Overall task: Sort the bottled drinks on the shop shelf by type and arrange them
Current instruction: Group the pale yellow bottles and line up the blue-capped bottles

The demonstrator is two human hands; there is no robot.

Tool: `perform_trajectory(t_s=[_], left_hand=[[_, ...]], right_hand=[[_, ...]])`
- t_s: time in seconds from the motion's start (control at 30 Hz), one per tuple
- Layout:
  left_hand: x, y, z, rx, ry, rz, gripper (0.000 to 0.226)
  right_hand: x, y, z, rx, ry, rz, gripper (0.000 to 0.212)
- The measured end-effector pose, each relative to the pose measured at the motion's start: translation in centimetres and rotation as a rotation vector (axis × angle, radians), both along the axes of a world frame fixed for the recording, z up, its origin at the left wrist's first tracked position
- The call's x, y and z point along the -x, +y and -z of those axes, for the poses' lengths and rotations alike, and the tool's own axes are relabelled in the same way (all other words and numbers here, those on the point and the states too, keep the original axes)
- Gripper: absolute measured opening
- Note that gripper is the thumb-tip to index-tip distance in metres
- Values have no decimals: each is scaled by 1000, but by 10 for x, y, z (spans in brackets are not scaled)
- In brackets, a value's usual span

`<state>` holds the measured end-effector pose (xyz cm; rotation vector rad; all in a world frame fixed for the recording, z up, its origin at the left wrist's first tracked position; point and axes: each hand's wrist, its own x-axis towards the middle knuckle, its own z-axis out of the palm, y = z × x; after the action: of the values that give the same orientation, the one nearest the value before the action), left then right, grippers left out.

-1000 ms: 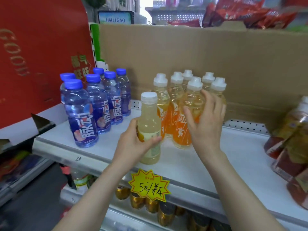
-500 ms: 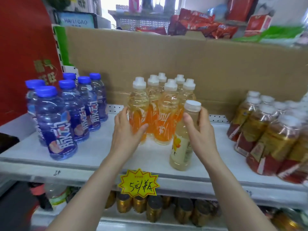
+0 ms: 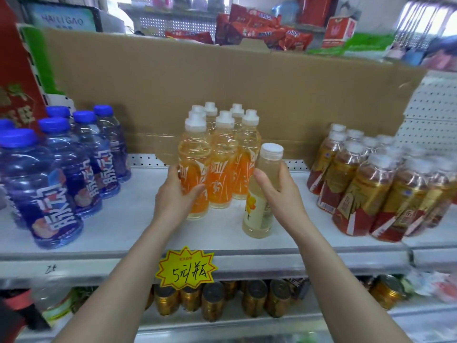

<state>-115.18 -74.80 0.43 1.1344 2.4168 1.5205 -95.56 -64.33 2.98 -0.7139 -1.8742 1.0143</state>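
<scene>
Several orange drink bottles with white caps stand in a cluster at the middle of the white shelf. My left hand grips the front-left orange bottle around its label. My right hand grips a pale yellow bottle with a white cap, which stands on the shelf just right of the orange cluster. Several blue-capped bottles stand at the left. Several red-and-gold tea bottles stand at the right.
A cardboard sheet backs the shelf. A yellow price tag hangs on the shelf's front edge. Gold-lidded cans fill the shelf below. A red box stands at the far left. Snack packs lie behind the cardboard.
The pale yellow bottle passed from my left hand to my right and went from the left of the orange cluster to its right. My left hand now holds the front-left orange bottle.
</scene>
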Motion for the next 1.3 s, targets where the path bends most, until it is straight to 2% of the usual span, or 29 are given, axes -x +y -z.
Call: perform_trajectory(t_s=[0.2,0.37,0.43,0.6,0.7,0.97,1.13,1.3], left_hand=[[-5,0,-3,1,-15,21,63],[-10,-3,4,-7,2,73,66],[-11,-7,11,-8,13,106,64],[-26,-17,21,-62,91,74,69],[-49,-26,21,-167,150,31,68],[-130,4,22,-173,199,329,52],[-210,44,18,-176,246,473,47],[-316,97,12,-173,275,572,45]], right_hand=[[1,-3,2,49,9,2,40],[-6,-10,18,60,-18,17,69],[-7,-13,24,51,-9,36,74],[-20,-17,23,-27,55,114,59],[-41,-23,20,-52,124,171,47],[-134,-25,22,-55,181,315,50],[-222,-9,29,-51,195,431,61],[-331,12,29,-55,133,503,44]])
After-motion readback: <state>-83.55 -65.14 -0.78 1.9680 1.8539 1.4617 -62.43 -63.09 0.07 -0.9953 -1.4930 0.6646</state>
